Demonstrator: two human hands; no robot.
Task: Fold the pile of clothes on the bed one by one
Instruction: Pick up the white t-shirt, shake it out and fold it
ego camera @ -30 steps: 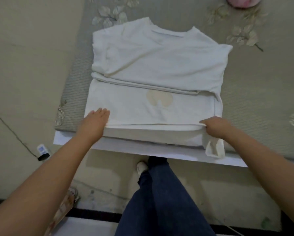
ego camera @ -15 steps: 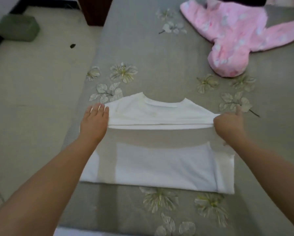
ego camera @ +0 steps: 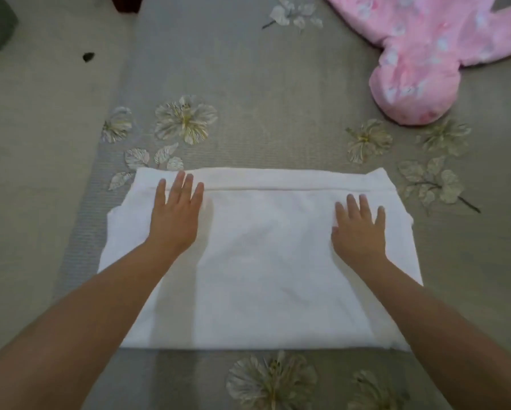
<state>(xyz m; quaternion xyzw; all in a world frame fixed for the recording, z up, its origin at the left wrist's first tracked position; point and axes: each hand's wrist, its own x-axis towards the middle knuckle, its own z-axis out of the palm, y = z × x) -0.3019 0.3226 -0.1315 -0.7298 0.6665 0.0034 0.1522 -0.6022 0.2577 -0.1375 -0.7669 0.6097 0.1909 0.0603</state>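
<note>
Shirt: white garment (ego camera: 263, 261) folded into a wide rectangle, lying flat on the bed (ego camera: 277, 84); a narrow band along its far edge is marked off by a seam or fold line running side to side.
Shirt's left side: a lower layer pokes out past the top layer, forming a small step at the left edge.
Left hand (ego camera: 175, 216): palm down on the shirt's far-left part, fingers (ego camera: 178, 184) straight and slightly spread, their tips reaching the fold line near the far edge.
Right hand (ego camera: 359, 229): palm down on the shirt's far-right part, fingers (ego camera: 365, 204) straight and slightly spread, tips short of the fold line.
Grip: neither hand pinches or curls round any cloth; both lie flat on the top layer.
Forearms: both bare, crossing the shirt's near corners from the lower corners of the view.
Bed cover: grey-green with pale flower and leaf prints, seen beyond the shirt's far edge, to its right, and just past its near edge.
Pink garment (ego camera: 419, 54): fluffy, with a pale print, spread unfolded on the bed well beyond the shirt's far-right corner, apart from it.
Floor (ego camera: 41, 143): pale tiles left of the shirt, past the bed's edge, with a small dark speck (ego camera: 88, 56) lying well beyond the shirt's far-left corner.
</note>
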